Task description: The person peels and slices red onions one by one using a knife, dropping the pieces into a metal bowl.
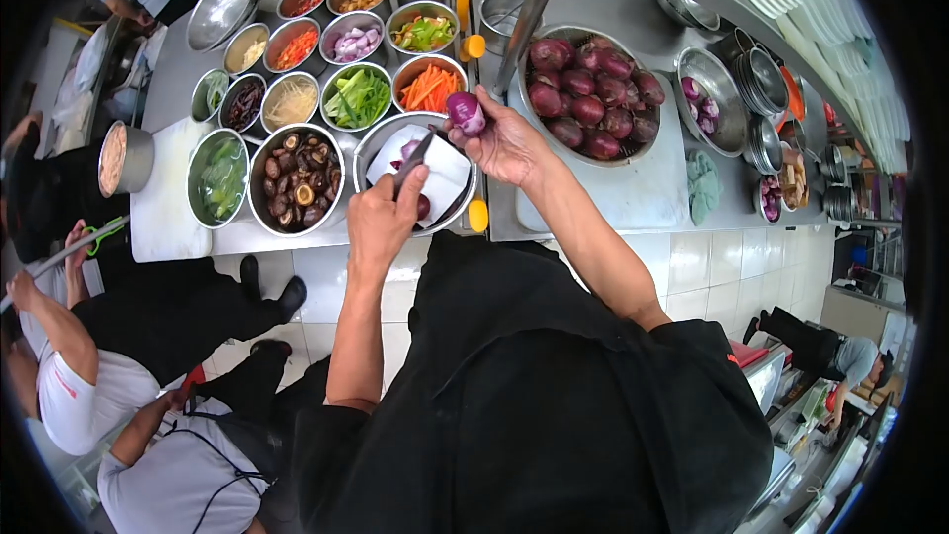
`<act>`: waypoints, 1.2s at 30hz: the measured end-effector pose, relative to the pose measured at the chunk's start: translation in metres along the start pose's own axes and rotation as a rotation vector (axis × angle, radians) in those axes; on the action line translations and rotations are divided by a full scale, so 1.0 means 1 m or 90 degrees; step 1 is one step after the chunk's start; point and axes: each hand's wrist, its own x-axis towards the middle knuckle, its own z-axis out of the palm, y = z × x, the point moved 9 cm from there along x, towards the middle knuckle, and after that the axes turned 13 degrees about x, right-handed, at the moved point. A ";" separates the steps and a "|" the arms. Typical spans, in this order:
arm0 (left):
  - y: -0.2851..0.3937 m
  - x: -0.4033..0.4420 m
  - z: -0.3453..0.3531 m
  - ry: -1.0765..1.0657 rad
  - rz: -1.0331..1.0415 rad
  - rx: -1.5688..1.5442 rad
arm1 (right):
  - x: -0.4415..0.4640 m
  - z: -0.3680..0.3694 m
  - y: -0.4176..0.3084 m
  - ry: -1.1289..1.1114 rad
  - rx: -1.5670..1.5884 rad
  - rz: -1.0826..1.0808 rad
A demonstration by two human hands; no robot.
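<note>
From where I stand, the person's right hand (506, 145) pinches a peeled-looking purple onion (466, 115) between thumb and fingers, held up above the right side of a metal bowl (360, 160) on the table (501, 200). The left hand (388, 216) is closed around the handle of a small knife (414, 159), whose blade stands apart from the onion, over a white sheet (450, 170) in the bowl.

To do this well, I'd say keep the fingertips of the right hand behind the blade's path, turn the onion rather than force the knife, and take short, shallow strokes, so that scraps drop into the bowl.

The knife's long axis slants, its tip pointing forward and rightward, toward the onion's side. The onion is nearly round; its longer axis seems to run forward and slightly left, though I cannot tell which end is the root.
</note>
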 end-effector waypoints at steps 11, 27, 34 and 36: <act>-0.017 0.013 0.014 -0.087 -0.058 0.175 | -0.056 -0.003 -0.034 -0.003 0.006 -0.092; 0.049 0.008 0.034 -0.109 -0.070 0.041 | -0.358 -0.132 -0.399 0.815 -0.840 -1.046; 0.047 -0.010 0.044 -0.082 -0.185 0.004 | -0.366 -0.142 -0.447 1.025 -1.111 -0.872; 0.048 -0.015 0.044 -0.088 -0.196 0.028 | -0.355 -0.116 -0.433 0.917 -1.187 -0.969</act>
